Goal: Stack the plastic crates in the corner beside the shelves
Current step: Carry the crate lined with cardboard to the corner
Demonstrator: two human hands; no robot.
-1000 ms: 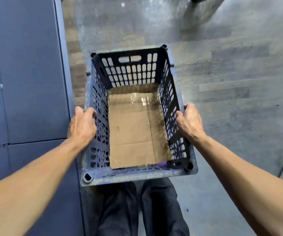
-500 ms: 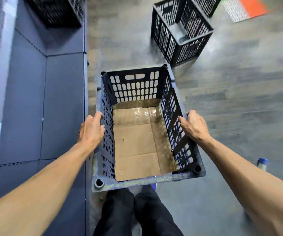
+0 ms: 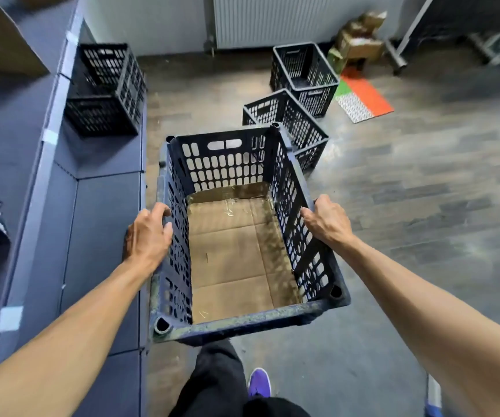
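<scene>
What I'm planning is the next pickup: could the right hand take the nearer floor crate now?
Probably not: the right hand grips the right wall of the carried crate, and the nearer floor crate stands beyond its far right corner, lower down.

Dark navy crate (image 3: 227,167) with slotted lattice walls, lined with brown cardboard (image 3: 230,260). Black lattice crates (image 3: 306,73) — a grey plank-patterned floor (image 3: 423,191), a green, white and orange mat (image 3: 363,99), a purple shoe (image 3: 259,383), blue-grey shelves (image 3: 104,236).
</scene>
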